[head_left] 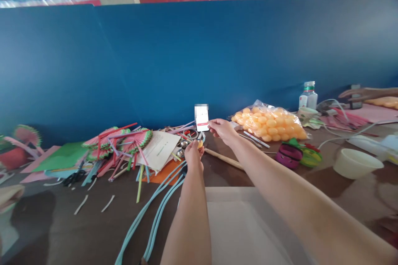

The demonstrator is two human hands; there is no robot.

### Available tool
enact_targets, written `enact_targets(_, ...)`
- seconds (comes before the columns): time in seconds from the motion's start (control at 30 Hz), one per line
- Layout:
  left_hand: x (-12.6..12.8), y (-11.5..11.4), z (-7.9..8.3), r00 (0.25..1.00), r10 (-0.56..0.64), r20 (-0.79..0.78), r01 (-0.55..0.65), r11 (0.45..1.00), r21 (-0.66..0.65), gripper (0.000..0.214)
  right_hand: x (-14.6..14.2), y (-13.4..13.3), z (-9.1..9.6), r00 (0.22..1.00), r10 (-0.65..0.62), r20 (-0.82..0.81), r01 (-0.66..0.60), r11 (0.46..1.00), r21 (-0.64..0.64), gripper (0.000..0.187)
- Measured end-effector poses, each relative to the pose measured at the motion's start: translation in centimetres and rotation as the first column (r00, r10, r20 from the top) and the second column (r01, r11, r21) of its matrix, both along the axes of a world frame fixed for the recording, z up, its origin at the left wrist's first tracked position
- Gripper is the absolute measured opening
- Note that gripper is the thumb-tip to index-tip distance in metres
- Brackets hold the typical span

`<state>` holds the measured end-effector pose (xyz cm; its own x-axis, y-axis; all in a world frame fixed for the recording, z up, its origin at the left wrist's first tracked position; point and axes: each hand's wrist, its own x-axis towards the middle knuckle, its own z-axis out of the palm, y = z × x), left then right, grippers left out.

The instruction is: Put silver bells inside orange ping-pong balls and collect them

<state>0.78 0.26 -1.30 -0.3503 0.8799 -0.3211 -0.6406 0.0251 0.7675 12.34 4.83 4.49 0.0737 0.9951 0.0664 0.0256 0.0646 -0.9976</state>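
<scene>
Low in front of the blue wall, my left hand (194,155) is closed around a small shiny yellow-gold object (200,144), mostly covered by the fingers. Two silvery balls (181,148) lie just left of it. My right hand (221,129) reaches to a phone (202,120) that stands upright with a lit white screen. Its index finger is stretched out at the screen's right edge, beside a red bar; the other fingers are curled, and I see nothing held in them. Below the hands, a wooden stick (224,159) lies slanting on the dark table.
Watermelon-patterned paper fans (137,140) and paper strips crowd the left. Light-blue cords (158,211) run toward me. To the right are a bag of orange balls (270,123), a purple pouch (288,155) and a white cup (357,163). Another person's hand (357,92) shows far right.
</scene>
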Motion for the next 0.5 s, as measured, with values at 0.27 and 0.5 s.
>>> enact_targets(0.27, 0.0, 0.1, -0.2, 0.987, 0.006, 0.158, -0.014, 0.999, 0.051, 0.005, -2.4, -3.8, -4.2, 0.838, -0.144, -0.526, 0.025, 0.974, -0.226, 0.016)
enact_targets(0.5, 0.2, -0.1, -0.5, 0.992, -0.025, 0.125, 0.009, 0.992, 0.129, 0.012, -1.7, -4.7, -5.1, 0.794, -0.001, -0.608, -0.088, 0.989, -0.117, 0.020)
